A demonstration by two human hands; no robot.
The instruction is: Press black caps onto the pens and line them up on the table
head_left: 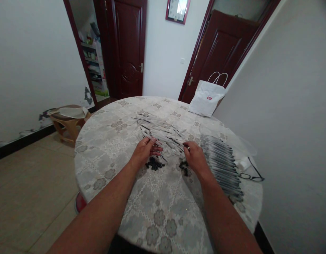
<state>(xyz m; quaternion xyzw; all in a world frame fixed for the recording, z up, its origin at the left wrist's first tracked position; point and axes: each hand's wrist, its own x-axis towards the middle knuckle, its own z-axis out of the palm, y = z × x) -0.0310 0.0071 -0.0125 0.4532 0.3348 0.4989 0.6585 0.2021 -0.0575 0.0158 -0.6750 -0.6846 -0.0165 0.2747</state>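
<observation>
A loose heap of thin, pen-like sticks (157,128), some clear or whitish and some dark, lies across the middle of the tablecloth. My left hand (144,151) is at the heap's near left edge, thumb and forefinger pinched together and the other fingers partly stretched. What it pinches is too small to make out. At the heap's right edge my right hand (194,154) has its fingertips closed beside a dark stick; whether it grips that stick is unclear. Small black pieces (155,164) lie in a pile below my left hand. More black pieces (183,167) sit under my right hand.
Right of my right forearm, grey sticks (222,164) lie side by side in a long row. Eyeglasses (251,175) rest near the right edge of the round table (157,197). A white paper bag (206,97) stands at the back right. A wooden stool (69,121) is off to the left.
</observation>
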